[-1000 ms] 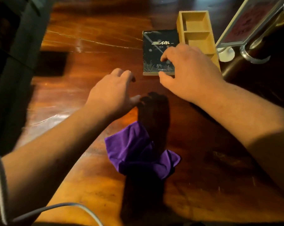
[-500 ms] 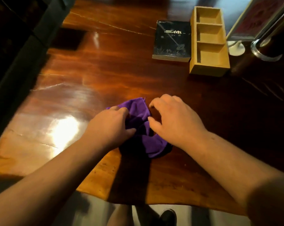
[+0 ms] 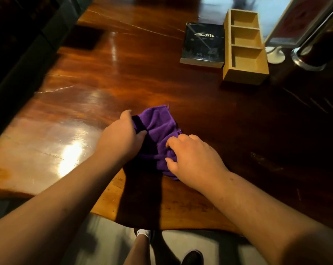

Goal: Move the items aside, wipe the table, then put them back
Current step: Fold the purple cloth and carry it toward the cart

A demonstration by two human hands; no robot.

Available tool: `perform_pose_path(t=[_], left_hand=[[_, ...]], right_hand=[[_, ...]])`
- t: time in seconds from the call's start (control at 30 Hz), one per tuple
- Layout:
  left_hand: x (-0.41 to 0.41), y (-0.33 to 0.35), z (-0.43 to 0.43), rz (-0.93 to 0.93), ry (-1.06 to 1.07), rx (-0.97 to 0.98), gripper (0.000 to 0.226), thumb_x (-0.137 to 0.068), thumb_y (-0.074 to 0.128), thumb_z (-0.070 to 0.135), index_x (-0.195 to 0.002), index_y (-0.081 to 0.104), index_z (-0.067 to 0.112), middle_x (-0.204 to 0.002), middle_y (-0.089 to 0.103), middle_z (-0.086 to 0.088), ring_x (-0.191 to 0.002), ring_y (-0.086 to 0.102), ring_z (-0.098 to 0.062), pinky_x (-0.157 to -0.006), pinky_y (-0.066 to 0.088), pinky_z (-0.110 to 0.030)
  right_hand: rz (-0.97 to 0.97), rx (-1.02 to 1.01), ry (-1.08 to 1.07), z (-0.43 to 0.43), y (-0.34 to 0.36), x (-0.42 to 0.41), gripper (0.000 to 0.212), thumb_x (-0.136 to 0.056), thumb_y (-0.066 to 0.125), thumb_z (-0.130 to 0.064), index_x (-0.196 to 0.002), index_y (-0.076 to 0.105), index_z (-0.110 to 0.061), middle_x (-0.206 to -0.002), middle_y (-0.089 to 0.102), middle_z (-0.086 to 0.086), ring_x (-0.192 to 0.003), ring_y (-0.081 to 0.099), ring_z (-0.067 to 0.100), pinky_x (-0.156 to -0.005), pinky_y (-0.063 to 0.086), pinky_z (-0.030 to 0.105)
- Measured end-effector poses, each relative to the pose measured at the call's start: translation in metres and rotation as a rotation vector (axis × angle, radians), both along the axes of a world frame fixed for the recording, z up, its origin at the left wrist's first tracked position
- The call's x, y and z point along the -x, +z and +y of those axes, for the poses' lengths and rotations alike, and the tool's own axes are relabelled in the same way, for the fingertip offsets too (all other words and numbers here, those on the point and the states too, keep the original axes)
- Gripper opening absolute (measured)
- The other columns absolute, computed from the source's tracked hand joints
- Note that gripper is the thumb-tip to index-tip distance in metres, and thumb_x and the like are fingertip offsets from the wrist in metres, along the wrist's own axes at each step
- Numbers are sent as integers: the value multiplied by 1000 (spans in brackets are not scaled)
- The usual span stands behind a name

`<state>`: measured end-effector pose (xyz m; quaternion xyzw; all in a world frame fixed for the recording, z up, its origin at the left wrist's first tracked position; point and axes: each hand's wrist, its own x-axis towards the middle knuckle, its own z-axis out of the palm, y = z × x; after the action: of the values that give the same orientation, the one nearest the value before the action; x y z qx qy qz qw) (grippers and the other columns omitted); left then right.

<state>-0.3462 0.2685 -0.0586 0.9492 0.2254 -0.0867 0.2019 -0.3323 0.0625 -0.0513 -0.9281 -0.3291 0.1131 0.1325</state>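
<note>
A crumpled purple cloth lies on the glossy wooden table near its front edge. My left hand grips the cloth's left side, thumb and fingers pinching the fabric. My right hand presses and pinches its right side. A dark book lies flat at the far right, touching a wooden box with three compartments that sits to its right.
A framed sign on a white foot and a dark pole with a metal ring base stand at the far right. A dark bench runs along the left edge. Below the table's front edge are my legs and shoes.
My right hand left the book and both hands came back to the cloth and took hold of it. The view has shifted back, so the book and box look farther away.
</note>
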Motion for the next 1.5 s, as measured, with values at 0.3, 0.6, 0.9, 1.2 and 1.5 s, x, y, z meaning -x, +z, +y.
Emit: perform_pose_path(t=[0.3, 0.6, 0.9, 1.2, 1.5], left_hand=[[-10, 71, -22, -180, -363, -95, 41, -86, 58, 51, -115, 69, 25, -117, 59, -9, -111, 55, -35, -90, 51, -53], [-21, 224, -96, -454, -719, -156, 19, -91, 68, 31, -106, 56, 30, -102, 62, 6, -94, 61, -23, -68, 44, -30], [-34, 362, -132, -451, -773, -127, 30, -88, 76, 30, -109, 56, 33, -93, 49, 17, -78, 49, -11, -56, 30, -15], [-41, 434, -198, -428, -1121, -91, 19, -92, 70, 36, -99, 54, 43, -85, 62, 14, -75, 60, -8, -62, 53, -32], [-13, 462, -327, -438, -1469, -18, 19, -92, 70, 38, -107, 59, 35, -95, 65, 15, -85, 64, -7, -71, 56, -32]], right_hand=[[-121, -101, -127, -23, 41, -1, 58, -83, 68, -51, -132, 44, -29, -119, 54, -3, -108, 53, 22, -81, 53, 40], [-201, -134, -224, -62, 193, -18, 57, -82, 67, -19, -131, 39, -25, -127, 56, -1, -121, 47, 24, -96, 44, 43], [-311, -173, -332, -120, 353, -6, 10, -87, 57, -28, -85, 48, -32, -79, 50, -9, -68, 53, 19, -53, 43, 36], [-347, -84, -655, -197, 417, 63, 15, -93, 59, -45, -87, 45, -40, -80, 48, -14, -65, 49, 6, -50, 37, 28], [-324, -26, -1049, -286, 440, 154, 17, -95, 60, -46, -88, 48, -36, -83, 49, -13, -68, 48, 3, -53, 33, 23]])
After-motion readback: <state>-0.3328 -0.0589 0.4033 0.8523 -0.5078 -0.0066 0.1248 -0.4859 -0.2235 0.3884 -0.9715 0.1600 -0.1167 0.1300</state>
